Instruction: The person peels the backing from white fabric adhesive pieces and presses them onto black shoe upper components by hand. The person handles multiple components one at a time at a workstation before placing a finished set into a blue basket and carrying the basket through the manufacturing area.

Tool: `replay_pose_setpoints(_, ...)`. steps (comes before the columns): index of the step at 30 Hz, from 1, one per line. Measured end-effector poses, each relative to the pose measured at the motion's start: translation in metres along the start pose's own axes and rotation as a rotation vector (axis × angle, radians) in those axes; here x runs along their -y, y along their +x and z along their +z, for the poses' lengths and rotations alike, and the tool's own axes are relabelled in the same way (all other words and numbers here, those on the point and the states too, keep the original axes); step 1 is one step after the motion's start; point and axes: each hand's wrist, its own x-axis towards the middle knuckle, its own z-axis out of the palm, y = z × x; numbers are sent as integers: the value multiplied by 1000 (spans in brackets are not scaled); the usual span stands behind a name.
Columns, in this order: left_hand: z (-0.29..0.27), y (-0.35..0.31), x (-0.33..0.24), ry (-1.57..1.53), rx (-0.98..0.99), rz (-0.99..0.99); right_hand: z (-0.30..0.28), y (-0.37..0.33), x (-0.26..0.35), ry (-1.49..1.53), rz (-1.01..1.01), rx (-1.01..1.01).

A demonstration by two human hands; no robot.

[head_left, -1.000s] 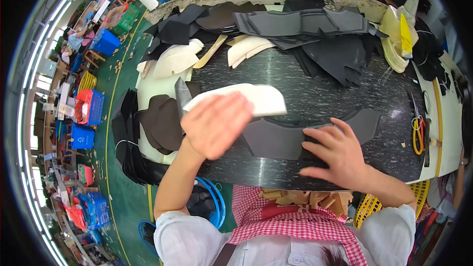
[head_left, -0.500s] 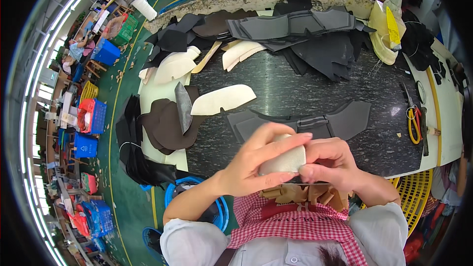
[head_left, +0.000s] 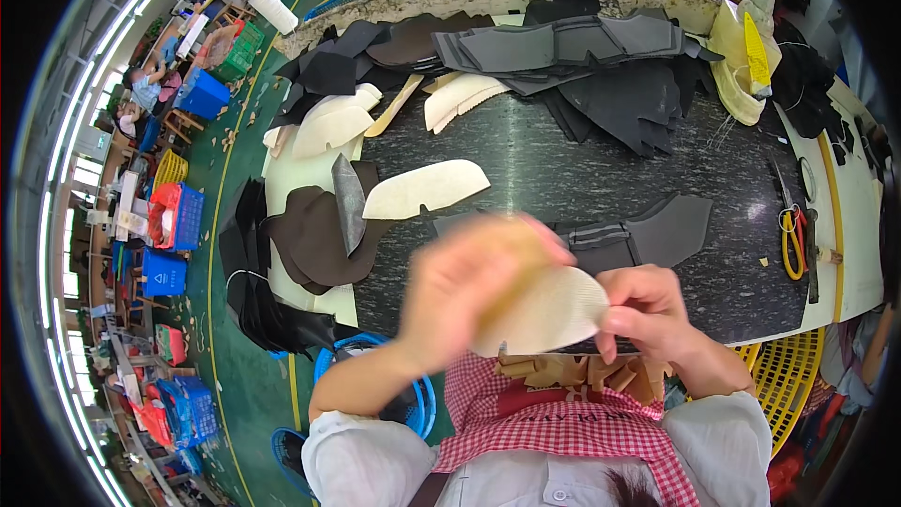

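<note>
In front of my chest, over the table's near edge, is a white curved sheet piece point(head_left: 554, 310) with a rounded end. My right hand point(head_left: 648, 312) pinches its right tip between thumb and fingers. At its left end my left hand point(head_left: 474, 286) is closed on the piece, though motion smears the fingers. Behind the hands lies a dark grey shaped panel point(head_left: 648, 235), partly hidden by my left hand. Left of it, a similar white piece with a small notch point(head_left: 427, 190) rests beside a narrow grey piece point(head_left: 348, 207) and rounded dark brown pieces point(head_left: 314, 239).
Grey padded panels point(head_left: 563, 42) and black sheets pile along the far side. White pieces point(head_left: 333, 131) lie far left. Scissors with orange handles point(head_left: 794, 242) sit at the right. A pale bag with a yellow cone point(head_left: 756, 52) stands far right. A yellow basket point(head_left: 788, 380) is below the edge.
The white piece now shows flatter and larger, its rounded end extending to the right. My left hand has shifted slightly left and is blurred; my right hand has moved to the piece's tip.
</note>
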Motion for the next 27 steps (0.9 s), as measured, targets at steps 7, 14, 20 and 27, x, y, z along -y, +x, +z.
replay_pose_setpoints(7, -111, 51, 22, 1557, -246, 436, -23, -29, 5, -337, 60, -455)
replay_pose_setpoints(14, 23, 31, -9, 565, 261, 554, 10, -5, 16, -606, -317, -162)
replay_pose_setpoints(20, 25, 29, -21, 399, 340, 239, 15, 6, 10, -459, -297, -45)
replay_pose_setpoints(27, 24, 13, 49, -1060, 43, 32, 4, -24, -11, 115, -238, -187)
